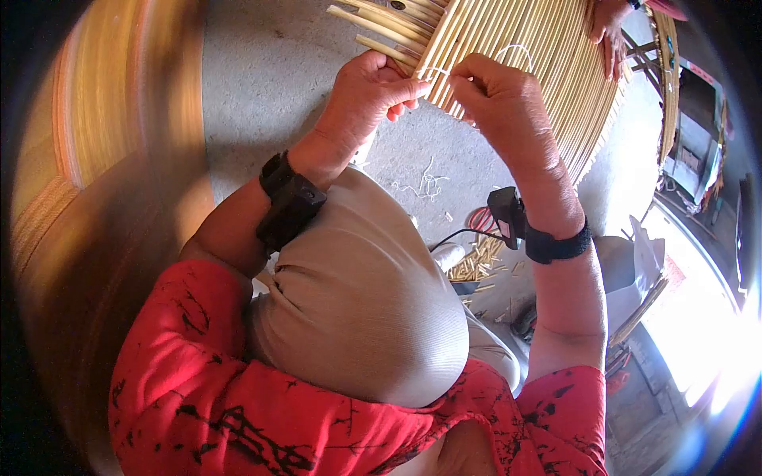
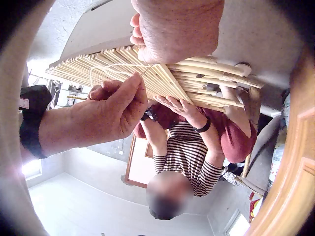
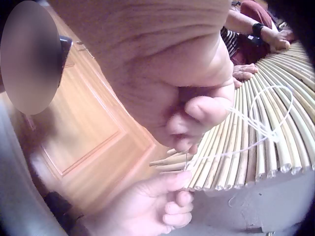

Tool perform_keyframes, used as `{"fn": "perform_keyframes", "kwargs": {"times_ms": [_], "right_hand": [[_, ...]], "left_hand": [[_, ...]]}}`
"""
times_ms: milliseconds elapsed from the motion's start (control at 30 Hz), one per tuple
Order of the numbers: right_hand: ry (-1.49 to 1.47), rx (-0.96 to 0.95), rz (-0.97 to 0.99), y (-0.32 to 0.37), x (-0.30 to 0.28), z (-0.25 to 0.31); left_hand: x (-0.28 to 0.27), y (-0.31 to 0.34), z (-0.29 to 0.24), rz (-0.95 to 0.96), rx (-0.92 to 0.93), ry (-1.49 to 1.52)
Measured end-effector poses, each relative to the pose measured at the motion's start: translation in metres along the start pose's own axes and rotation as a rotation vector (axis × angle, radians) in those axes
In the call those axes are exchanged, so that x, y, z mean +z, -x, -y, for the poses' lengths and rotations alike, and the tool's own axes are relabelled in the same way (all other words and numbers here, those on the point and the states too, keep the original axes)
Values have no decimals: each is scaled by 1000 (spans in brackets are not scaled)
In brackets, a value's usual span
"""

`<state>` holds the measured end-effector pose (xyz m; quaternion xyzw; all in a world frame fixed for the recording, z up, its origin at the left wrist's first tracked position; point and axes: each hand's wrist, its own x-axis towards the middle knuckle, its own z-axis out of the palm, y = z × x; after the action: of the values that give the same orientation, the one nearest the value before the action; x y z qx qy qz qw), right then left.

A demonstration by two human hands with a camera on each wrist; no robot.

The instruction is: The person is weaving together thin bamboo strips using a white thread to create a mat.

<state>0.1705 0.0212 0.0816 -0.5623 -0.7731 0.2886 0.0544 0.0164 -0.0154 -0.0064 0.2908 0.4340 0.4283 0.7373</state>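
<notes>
A mat of thin pale sticks (image 1: 516, 47) lies in front of the person. At its near left edge the left hand (image 1: 361, 99) grips the border between thumb and curled fingers. Just right of it, the right hand (image 1: 508, 103) pinches white cord (image 3: 288, 103), which loops over the sticks. A thin, needle-like piece (image 3: 186, 162) shows between the two hands in the right wrist view. The left wrist view has the right hand (image 2: 110, 108) with thumb and forefinger together below the left hand (image 2: 177, 29). The left fingertips are partly hidden there.
Another person in a striped top (image 2: 189, 155) rests both hands on the mat's far side. Longer sticks (image 1: 381, 28) jut out at the left. Stick offcuts (image 1: 480, 258) and cord scraps (image 1: 429, 186) lie on the grey floor. A wooden panel (image 1: 103, 159) stands left.
</notes>
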Motion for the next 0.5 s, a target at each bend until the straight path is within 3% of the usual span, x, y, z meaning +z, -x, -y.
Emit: {"fn": "perform_keyframes", "kwargs": {"times_ms": [233,500], "right_hand": [[46,55,137,1,-15,10],[18,35,89,-2,-14,14]], "left_hand": [[-1,0,3,10,0,27],[0,1,0,17,10,1]]}}
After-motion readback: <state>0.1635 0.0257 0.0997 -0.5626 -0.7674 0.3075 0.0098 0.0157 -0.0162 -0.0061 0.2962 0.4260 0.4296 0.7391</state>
